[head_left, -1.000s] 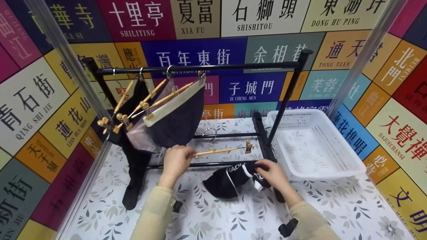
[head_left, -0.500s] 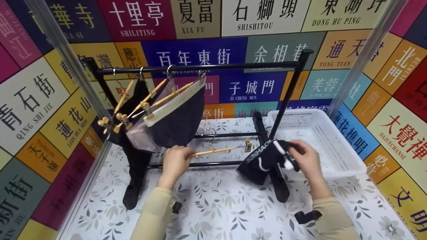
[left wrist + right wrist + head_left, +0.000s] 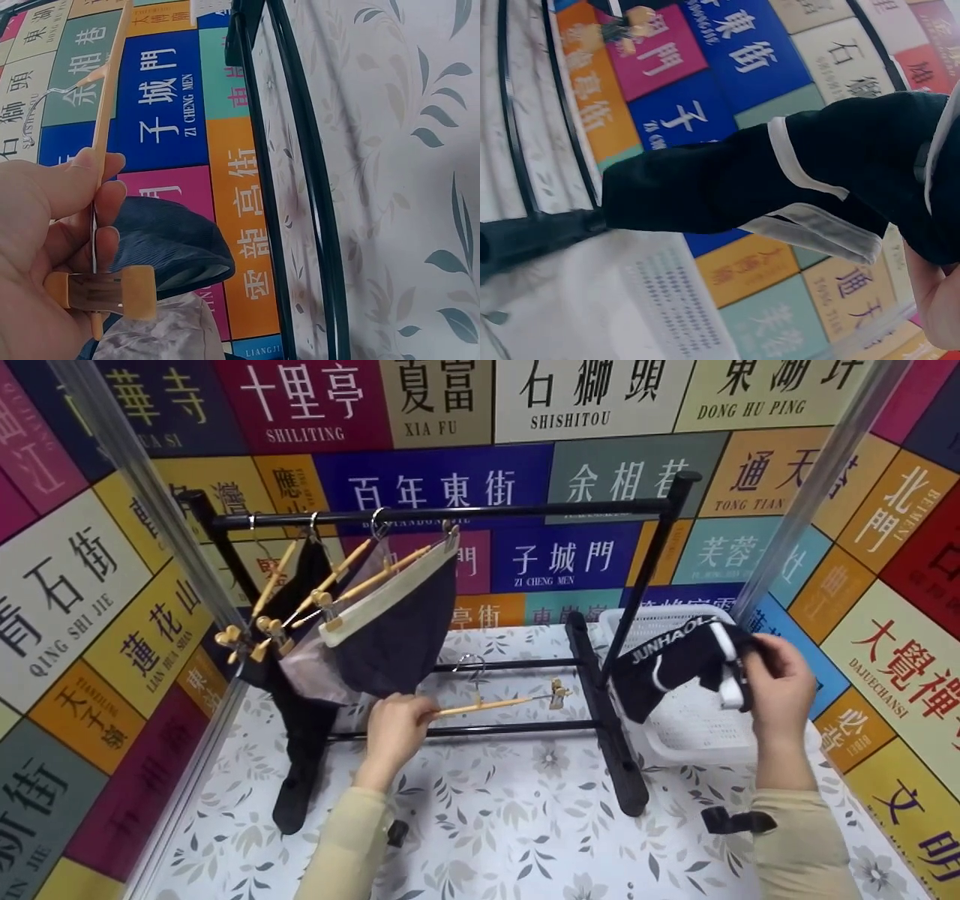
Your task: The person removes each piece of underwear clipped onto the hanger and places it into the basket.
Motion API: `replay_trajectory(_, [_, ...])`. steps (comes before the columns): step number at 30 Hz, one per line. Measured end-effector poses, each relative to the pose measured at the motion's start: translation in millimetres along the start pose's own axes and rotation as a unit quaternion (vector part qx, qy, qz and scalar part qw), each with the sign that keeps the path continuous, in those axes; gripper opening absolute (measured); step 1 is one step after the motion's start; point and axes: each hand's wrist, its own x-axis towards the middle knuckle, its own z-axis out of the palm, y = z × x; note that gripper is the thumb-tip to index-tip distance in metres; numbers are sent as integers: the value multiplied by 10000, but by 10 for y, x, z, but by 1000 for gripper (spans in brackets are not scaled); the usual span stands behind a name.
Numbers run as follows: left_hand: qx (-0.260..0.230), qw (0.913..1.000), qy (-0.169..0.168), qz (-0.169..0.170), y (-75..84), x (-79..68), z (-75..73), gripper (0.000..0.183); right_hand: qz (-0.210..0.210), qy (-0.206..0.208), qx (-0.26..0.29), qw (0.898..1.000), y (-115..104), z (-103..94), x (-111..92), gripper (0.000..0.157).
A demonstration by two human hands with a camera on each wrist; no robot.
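Note:
In the head view my left hand [image 3: 396, 735] grips one end of a wooden clip hanger [image 3: 487, 705], held roughly level in front of the rack. Its metal hook points up, and nothing hangs from its far clip [image 3: 556, 694]. The left wrist view shows thumb and fingers around the hanger bar [image 3: 109, 82], with the near clip [image 3: 139, 291] by the palm. My right hand [image 3: 784, 690] pinches black briefs [image 3: 671, 656] with white trim and white lettering. They hang bunched over the basket, and in the right wrist view the black cloth [image 3: 705, 180] stretches across the middle.
A black garment rack [image 3: 525, 511] stands on the patterned tabletop [image 3: 480, 825]. Several hangers with clothes, among them dark shorts [image 3: 405, 619] with a pale waistband, hang at its left. A white plastic basket [image 3: 690, 746] sits right of the rack's foot [image 3: 626, 780].
My right hand has carried the briefs rightward and up, from in front of the rack past its right foot to over the basket. The left hand and hanger have stayed nearly still.

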Motion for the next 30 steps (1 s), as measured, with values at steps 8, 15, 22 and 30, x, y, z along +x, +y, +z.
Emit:
replay_trajectory(8, [-15, 10000, 5, 10, 4, -12, 11, 9, -315, 492, 174, 9981, -116, -149, 243, 16])
replay_trajectory(15, [-50, 10000, -73, -19, 12, -22, 28, 9, -500, 669, -598, 9947, 66, -201, 420, 13])
replay_trajectory(22, [-30, 9999, -119, -26, 10, -34, 51, 8, -260, -199, -2141, 9763, 338, -215, 511, 36])
replay_trajectory(30, [-45, 9999, -164, 10, 10, -41, 66, 10, -216, -1035, -2859, 9524, 439, -176, 464, 50])
